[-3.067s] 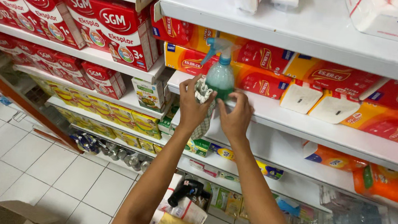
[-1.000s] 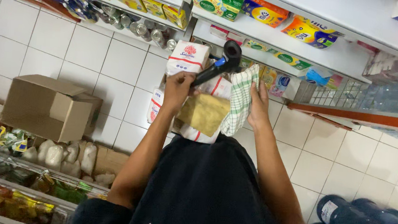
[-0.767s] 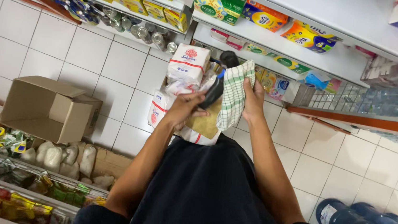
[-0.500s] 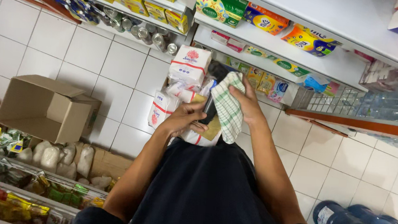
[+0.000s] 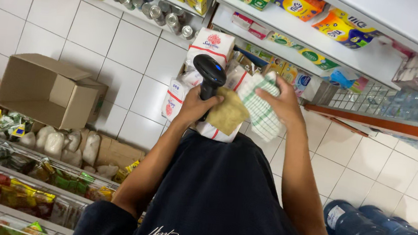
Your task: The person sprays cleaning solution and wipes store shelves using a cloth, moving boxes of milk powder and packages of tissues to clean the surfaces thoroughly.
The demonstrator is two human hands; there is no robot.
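two hands meet above stacked white packs (image 5: 210,44): left hand (image 5: 197,109) closed around a black handheld scanner (image 5: 210,75) and a tan rag (image 5: 228,115), right hand (image 5: 281,101) gripping a green-checked cloth (image 5: 260,104) beside it; wiping step apparently underway, needing steady grip.

A black handheld barcode scanner (image 5: 209,77) is held upright by its handle, its head tilted forward. A mustard-yellow cloth (image 5: 227,115) is pressed against the handle. Just beside it, a green-and-white checked cloth (image 5: 260,107) is held bunched, hanging downward.
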